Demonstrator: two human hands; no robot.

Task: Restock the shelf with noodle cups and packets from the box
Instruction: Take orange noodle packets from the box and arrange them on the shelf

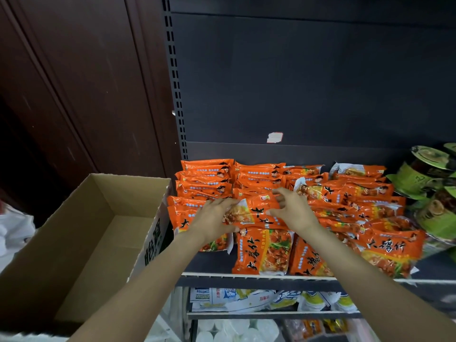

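Several orange noodle packets (328, 193) lie stacked in rows on the dark shelf (259, 277). Both hands are on one orange packet (254, 213) lying on top of the pile near the shelf's middle. My left hand (214, 215) grips its left end, fingers over the top and thumb below. My right hand (293, 211) holds its right end with spread fingers. Green noodle cups (429, 183) stand at the shelf's right end. The cardboard box (81, 243) sits open to the left of the shelf; I see nothing inside it.
A dark panel (308, 82) backs the shelf, with a slotted upright (176, 82) at its left. Brown wooden panels (74, 82) fill the left. Lower shelves hold white and yellow packets (271, 301). A white bag (14, 230) lies far left.
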